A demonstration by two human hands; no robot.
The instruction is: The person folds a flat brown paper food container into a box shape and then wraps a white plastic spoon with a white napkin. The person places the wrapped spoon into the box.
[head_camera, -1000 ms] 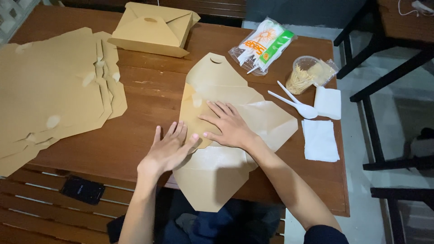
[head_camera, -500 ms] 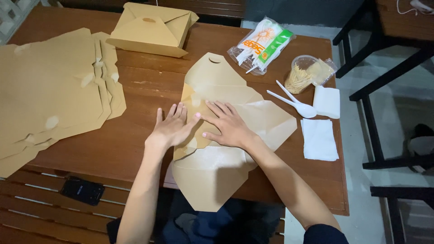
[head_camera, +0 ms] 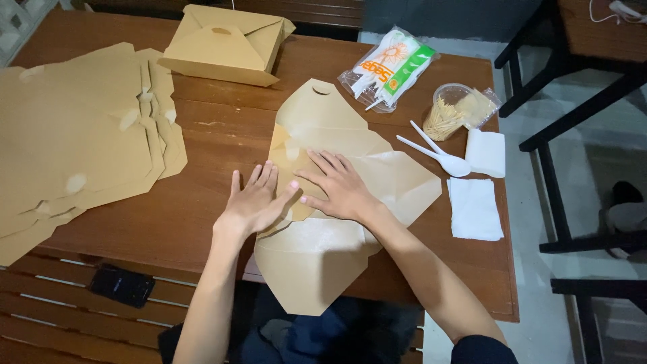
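Two hands, fingers spread flat, gripping nothing: left hand (head_camera: 255,201) on the left edge of the unfolded kraft box blank (head_camera: 337,202), right hand (head_camera: 339,189) on its middle. Blank lies mid-tabletop (head_camera: 202,128), long axis running away from the person, near end overhanging. Right hand nearer centre.

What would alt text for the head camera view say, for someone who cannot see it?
Two bare hands, left hand and right hand, press flat on an unfolded brown paper box blank on a wooden table. A stack of flat blanks lies left, a folded box behind, and plastic spoons and napkins right.
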